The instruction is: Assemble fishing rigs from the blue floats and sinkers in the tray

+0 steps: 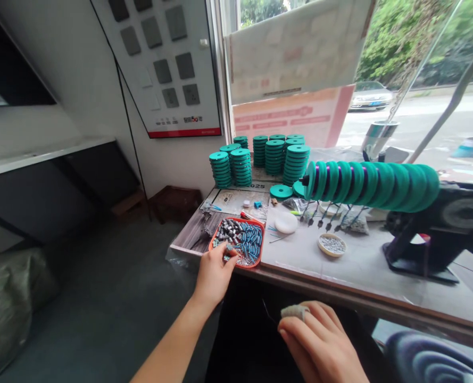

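Note:
My left hand point(217, 268) reaches over the near edge of an orange-rimmed tray point(262, 246), its thumb and fingers pinched together. Whatever is between those fingertips is too small to make out. Inside the tray lie dark and silvery cylindrical pieces point(229, 232), blue striped pieces point(250, 239) and tiny shiny bits point(244, 259). My right hand point(320, 338) is closed in front of the table edge, lower in view. A thin wire-like strand point(267, 309) sticks out near its fingertips. Pale wrapping point(295, 312) covers one of its fingers.
Stacks of green spools point(274, 157) stand at the back of the table. On the right, a black machine point(423, 229) carries a row of green spools point(374, 185) on its shaft. A round bowl of small silvery pieces point(332, 245) and a white lid-like disc point(285, 222) lie between.

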`<state>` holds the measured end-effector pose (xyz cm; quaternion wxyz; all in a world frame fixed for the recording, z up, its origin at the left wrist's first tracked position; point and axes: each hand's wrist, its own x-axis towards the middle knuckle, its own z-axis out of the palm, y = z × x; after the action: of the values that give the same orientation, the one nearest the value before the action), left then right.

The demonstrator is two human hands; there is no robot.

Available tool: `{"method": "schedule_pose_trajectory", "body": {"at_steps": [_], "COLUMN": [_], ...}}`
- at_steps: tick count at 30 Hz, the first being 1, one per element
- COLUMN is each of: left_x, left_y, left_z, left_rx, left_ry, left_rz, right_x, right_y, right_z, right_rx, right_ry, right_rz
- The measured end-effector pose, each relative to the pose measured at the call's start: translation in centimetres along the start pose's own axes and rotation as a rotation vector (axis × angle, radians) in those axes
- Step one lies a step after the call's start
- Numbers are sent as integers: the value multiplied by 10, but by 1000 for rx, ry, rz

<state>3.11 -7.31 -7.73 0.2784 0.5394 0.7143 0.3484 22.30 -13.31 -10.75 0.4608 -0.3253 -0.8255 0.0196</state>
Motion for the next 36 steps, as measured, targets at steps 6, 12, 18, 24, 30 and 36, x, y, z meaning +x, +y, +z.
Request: {"method": "schedule_pose_trajectory", "body": {"at_steps": [6, 12, 18, 24, 30, 36], "left_x": [-14, -53, -68, -69, -70, -72], "left_y": [-1, -5, -7, -7, -8, -4], "left_z": [3, 18, 29, 30, 30, 29], "left_rx": [-239, -547, -752, -750, -744, -747], "left_ry": [-72, -230, -214, -218, -225, -214], "left_rz": [-88, -287, -433, -447, -447, -442], "right_x": [-8, -16, -9, -11, -10, -11], "right_y": [8, 7, 0, 0, 1, 0], "right_z": [-5, 0, 0, 1, 1, 1], "right_rx": [13, 56, -3, -20, -34, -54], "right_ry": [-31, -28, -76, -69, -85, -76], "right_rz": [47, 59, 5, 20, 29, 28]}}
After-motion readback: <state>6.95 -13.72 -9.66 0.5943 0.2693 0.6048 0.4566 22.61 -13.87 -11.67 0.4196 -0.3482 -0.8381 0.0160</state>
